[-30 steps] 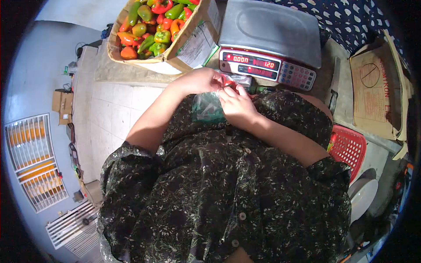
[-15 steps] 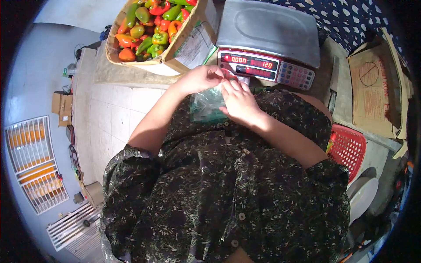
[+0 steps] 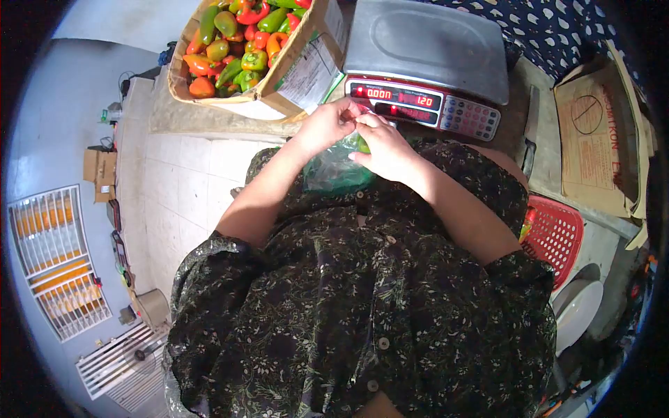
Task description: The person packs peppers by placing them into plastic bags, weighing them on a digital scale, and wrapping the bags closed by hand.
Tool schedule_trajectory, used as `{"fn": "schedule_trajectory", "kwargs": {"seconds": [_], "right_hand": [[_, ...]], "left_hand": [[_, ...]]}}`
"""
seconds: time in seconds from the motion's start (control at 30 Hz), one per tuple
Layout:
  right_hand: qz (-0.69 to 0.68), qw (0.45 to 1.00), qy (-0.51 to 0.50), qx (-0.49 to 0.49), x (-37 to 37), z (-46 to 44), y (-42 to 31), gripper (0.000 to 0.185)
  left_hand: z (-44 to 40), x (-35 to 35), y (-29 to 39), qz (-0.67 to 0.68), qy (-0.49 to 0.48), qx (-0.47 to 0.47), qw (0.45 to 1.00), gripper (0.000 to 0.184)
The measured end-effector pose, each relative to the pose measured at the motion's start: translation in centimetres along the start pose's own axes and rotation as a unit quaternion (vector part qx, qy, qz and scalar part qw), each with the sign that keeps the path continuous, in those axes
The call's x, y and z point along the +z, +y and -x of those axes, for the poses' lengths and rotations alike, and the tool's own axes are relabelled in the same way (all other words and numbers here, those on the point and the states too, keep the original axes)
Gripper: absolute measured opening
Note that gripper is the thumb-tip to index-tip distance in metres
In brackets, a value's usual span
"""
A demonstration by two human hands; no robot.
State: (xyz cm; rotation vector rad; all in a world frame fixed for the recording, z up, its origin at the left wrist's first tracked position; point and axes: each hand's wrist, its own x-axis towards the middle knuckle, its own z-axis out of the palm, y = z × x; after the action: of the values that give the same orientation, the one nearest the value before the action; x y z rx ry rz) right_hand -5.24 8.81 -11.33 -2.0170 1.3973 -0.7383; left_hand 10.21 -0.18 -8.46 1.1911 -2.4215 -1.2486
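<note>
A thin, clear greenish plastic bag (image 3: 336,169) hangs between my hands, in front of my shirt. At its top edge, my left hand (image 3: 329,127) has its fingers pinched together on the plastic. Close beside it, my right hand (image 3: 385,148) also has fingers closed on the bag, and the fingertips of both hands nearly meet. A bit of green shows through the plastic by my right fingers; I cannot make out what it is. Just beyond my hands stands a digital scale (image 3: 425,52) with lit red digits and a bare metal plate.
A cardboard box (image 3: 279,94) full of red, orange and green peppers (image 3: 240,49) stands left of the scale. On the right are an open cardboard carton (image 3: 592,153), a red perforated basket (image 3: 557,240) and a white bowl (image 3: 578,313). Dark patterned cloth (image 3: 543,28) lies behind.
My hands have shifted slightly, still together at the bag's top. The bag has changed shape, and a patch of green now shows near my right fingers. The scale and box stay put.
</note>
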Motion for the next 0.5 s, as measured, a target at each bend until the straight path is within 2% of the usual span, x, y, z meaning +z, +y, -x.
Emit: {"fn": "schedule_trajectory", "kwargs": {"seconds": [0.07, 0.17, 0.2, 0.3, 0.33, 0.5], "right_hand": [[-0.034, 0.999, -0.015, -0.001, -0.5, -0.1, 0.3, 0.054], [-0.177, 0.983, -0.034, -0.012, -1.2, -0.2, 1.3, 0.048], [-0.208, 0.978, -0.018, -0.025, -1.1, 0.0, 1.6, 0.041], [-0.251, 0.967, -0.038, 0.025, -0.8, -1.1, 2.7, 0.035], [-0.178, 0.983, 0.029, -0.033, -0.8, -1.1, 2.6, 0.033], [0.009, 0.995, 0.103, -0.003, -0.5, -2.0, 0.5, 0.023]], "left_hand": [[0.0, 0.2, -0.1, 0.003, 0.016, 0.013, 1.0, 0.017], [0.2, 0.7, -1.3, 0.052, 0.022, 0.006, 0.998, 0.018], [0.2, 0.9, -2.0, 0.075, 0.02, 0.0, 0.997, 0.019], [0.1, 1.8, -3.8, 0.216, 0.023, 0.006, 0.976, 0.02], [0.1, 2.0, -4.0, 0.224, 0.024, 0.002, 0.974, 0.02], [0.4, 2.5, -2.4, 0.255, 0.042, -0.009, 0.966, 0.016]]}}
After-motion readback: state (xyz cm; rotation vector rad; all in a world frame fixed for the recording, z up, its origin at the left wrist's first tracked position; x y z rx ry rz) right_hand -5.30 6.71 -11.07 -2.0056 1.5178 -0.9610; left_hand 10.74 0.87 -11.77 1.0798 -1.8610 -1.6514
